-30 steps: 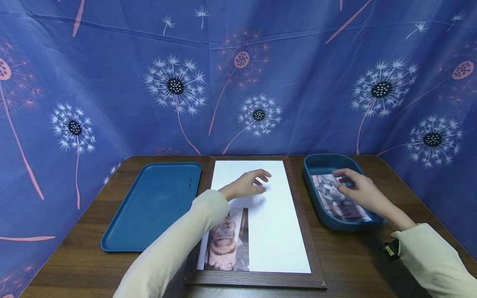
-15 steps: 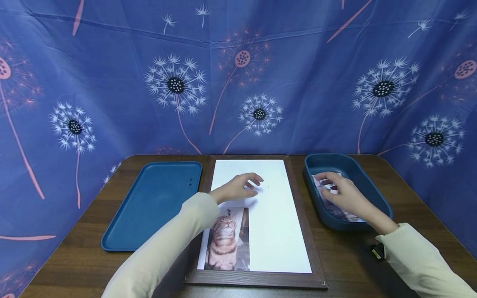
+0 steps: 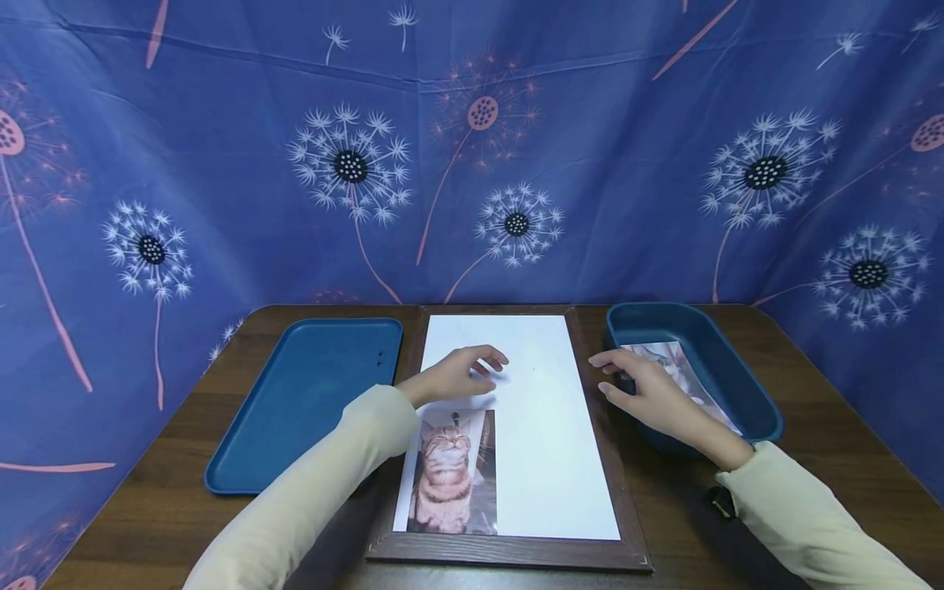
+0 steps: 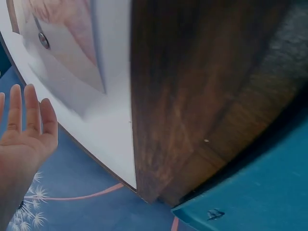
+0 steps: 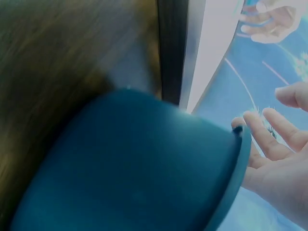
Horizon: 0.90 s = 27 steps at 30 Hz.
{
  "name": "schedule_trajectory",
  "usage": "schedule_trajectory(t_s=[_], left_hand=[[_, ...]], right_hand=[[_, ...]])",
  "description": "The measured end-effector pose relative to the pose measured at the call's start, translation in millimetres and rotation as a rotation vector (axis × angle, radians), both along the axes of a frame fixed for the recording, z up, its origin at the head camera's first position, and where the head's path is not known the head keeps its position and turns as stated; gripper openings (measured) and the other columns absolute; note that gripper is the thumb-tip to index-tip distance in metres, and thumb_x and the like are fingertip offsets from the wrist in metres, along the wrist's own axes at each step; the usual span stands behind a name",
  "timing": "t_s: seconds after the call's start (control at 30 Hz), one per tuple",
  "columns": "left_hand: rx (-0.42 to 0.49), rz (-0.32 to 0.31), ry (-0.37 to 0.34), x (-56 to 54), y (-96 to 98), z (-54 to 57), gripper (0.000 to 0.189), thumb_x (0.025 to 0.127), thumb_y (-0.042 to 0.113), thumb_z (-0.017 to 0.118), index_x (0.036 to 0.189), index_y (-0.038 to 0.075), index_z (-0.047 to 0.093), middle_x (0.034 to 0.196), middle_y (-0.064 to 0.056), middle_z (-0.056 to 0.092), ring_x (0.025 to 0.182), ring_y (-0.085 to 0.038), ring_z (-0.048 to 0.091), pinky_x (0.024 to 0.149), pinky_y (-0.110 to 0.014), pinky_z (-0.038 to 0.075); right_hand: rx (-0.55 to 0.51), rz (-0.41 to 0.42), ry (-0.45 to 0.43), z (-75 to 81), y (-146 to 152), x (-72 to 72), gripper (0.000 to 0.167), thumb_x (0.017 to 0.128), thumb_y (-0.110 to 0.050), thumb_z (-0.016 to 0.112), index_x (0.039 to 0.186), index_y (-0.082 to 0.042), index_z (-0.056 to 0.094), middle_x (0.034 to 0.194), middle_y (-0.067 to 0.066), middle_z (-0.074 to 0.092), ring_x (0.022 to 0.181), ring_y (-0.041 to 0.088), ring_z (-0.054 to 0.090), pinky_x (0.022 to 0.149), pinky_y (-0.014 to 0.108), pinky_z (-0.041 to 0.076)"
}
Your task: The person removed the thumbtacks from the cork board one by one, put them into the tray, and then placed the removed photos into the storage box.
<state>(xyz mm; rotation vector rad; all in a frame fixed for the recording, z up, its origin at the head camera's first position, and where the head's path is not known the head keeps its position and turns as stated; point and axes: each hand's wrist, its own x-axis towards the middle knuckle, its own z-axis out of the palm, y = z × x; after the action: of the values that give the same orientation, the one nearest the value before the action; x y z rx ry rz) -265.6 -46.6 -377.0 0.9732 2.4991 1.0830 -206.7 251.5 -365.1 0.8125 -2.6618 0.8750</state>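
My left hand [image 3: 459, 375] hovers over the white board [image 3: 546, 442], its fingers loosely bent with nothing between them. Close below its wrist, a printed photo of a striped cat [image 3: 447, 479] lies at the board's near left corner. My right hand [image 3: 652, 397] is above the left rim of a deep blue bin [image 3: 737, 369], fingers spread and holding nothing. Inside that bin is another cat photo [image 3: 682, 369], partly covered by the hand. The right wrist view shows the bin's outer wall [image 5: 139, 163] beside the relaxed fingers.
A brown wooden frame [image 3: 509, 551] borders the white board. Left of it on the wooden table [image 3: 140, 500] lies a shallow blue tray [image 3: 310, 401]. Blue cloth with dandelion prints [image 3: 442, 164] hangs behind and at both sides.
My right hand has moved left from over the bin's photo to its left rim, carrying nothing. My left hand has drifted slightly left, uncovering more of the striped cat photo.
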Motion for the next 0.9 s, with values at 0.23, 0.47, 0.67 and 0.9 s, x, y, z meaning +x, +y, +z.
schedule_trajectory(t_s=[0.23,0.47,0.67,0.9], left_hand=[[0.001,0.026,-0.025,4.2,-6.7,0.4,0.038,0.086,0.003,0.059,0.123,0.002,0.052,0.118,-0.014,0.056,0.106,-0.03,0.056,0.09,-0.039,0.046],[0.009,0.014,-0.002,9.0,-14.5,-0.8,0.036,0.085,0.004,0.06,0.121,0.002,0.053,0.116,-0.015,0.057,0.105,-0.031,0.057,0.091,-0.045,0.045],[0.013,0.005,0.026,13.2,-22.1,-2.5,0.035,0.085,0.004,0.06,0.119,0.001,0.053,0.114,-0.016,0.058,0.103,-0.032,0.057,0.089,-0.046,0.045],[-0.004,0.001,0.061,18.0,-29.0,-4.9,0.035,0.084,0.004,0.061,0.118,0.001,0.054,0.113,-0.014,0.059,0.102,-0.03,0.056,0.089,-0.044,0.046]], right_hand=[[-0.003,0.038,-0.06,-4.3,-18.1,4.3,0.03,0.083,0.001,0.06,0.112,0.0,0.056,0.112,0.016,0.061,0.097,0.03,0.058,0.082,0.047,0.048],[0.019,0.084,-0.075,-11.6,-36.0,9.3,0.033,0.079,0.004,0.061,0.112,-0.001,0.057,0.112,0.012,0.062,0.097,0.028,0.06,0.081,0.044,0.049],[0.043,0.128,-0.138,-16.9,-50.8,15.7,0.033,0.082,0.0,0.061,0.114,-0.001,0.056,0.113,0.012,0.061,0.097,0.027,0.059,0.083,0.043,0.049],[0.089,0.196,-0.116,-21.6,-64.9,21.5,0.032,0.082,-0.005,0.062,0.114,-0.003,0.056,0.111,0.01,0.062,0.097,0.024,0.059,0.083,0.039,0.05]])
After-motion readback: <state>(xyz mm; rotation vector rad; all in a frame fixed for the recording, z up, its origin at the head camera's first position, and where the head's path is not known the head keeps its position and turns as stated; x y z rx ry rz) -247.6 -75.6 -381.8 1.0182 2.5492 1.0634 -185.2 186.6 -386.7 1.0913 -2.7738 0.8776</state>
